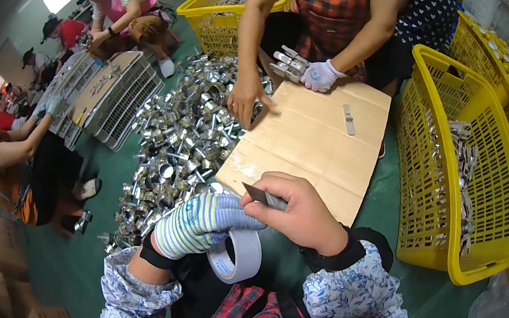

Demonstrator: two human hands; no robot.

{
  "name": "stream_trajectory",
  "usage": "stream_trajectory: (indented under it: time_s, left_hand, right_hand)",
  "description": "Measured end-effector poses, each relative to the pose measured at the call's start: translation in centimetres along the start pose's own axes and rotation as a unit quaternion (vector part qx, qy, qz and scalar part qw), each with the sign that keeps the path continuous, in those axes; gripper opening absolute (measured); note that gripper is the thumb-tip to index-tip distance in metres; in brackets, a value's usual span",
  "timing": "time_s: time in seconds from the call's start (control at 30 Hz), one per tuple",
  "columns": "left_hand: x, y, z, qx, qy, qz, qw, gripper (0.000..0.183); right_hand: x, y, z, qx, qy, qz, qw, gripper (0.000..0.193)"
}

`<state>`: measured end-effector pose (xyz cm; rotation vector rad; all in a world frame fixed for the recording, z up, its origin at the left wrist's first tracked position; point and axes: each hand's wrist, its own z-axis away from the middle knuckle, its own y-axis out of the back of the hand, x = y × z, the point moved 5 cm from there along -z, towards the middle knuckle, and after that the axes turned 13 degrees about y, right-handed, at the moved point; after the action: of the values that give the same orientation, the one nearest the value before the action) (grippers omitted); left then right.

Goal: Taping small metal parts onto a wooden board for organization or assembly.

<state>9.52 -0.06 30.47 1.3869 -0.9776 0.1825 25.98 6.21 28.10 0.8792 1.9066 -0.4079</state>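
Note:
My left hand (199, 222), in a striped knit glove, closes over the top of a roll of whitish tape (250, 259) above my lap. Bare, my right hand (304, 215) pinches a knife blade (265, 198), its dark pointed tip towards the left, just above the gloved fingers. Both hands are at the near edge of a cardboard sheet (310, 141). A flat metal clip (348, 119) lies on that sheet. Across from me, a co-worker's gloved hand (322, 75) holds several metal clips (290, 65); their bare hand (249, 98) is by the sheet's left edge.
A heap of shiny round metal parts with stems (183, 128) spreads left of the cardboard. On the right stands a yellow basket (490, 226) holding metal pieces; another yellow basket (219, 27) is at the back. Other people work at grey crates (118, 101) on the left.

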Motion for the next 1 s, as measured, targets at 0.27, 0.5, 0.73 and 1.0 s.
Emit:
stream_trajectory:
  time_s: [0.27, 0.5, 0.73, 1.0]
  left_hand:
    - [0.5, -1.7, -2.1, -0.063, -0.006, 0.020, 0.998, 0.065]
    - [-3.1, -2.4, -0.7, -0.111, 0.009, 0.046, 0.993, 0.048]
    - [-0.9, -1.8, -1.3, -0.178, -0.066, 0.205, 0.960, 0.038]
    - [-3.3, -1.5, -0.4, -0.170, 0.014, 0.229, 0.958, 0.043]
  right_hand:
    - [-0.3, 1.3, 1.9, 0.036, 0.001, 0.167, 0.985, 0.021]
    - [-0.9, -1.1, 2.1, 0.038, 0.011, 0.315, 0.948, 0.025]
    - [-2.8, -0.6, 2.6, 0.104, -0.008, 0.383, 0.918, 0.029]
    - [-3.6, -0.7, 0.8, 0.060, 0.027, 0.431, 0.900, 0.028]
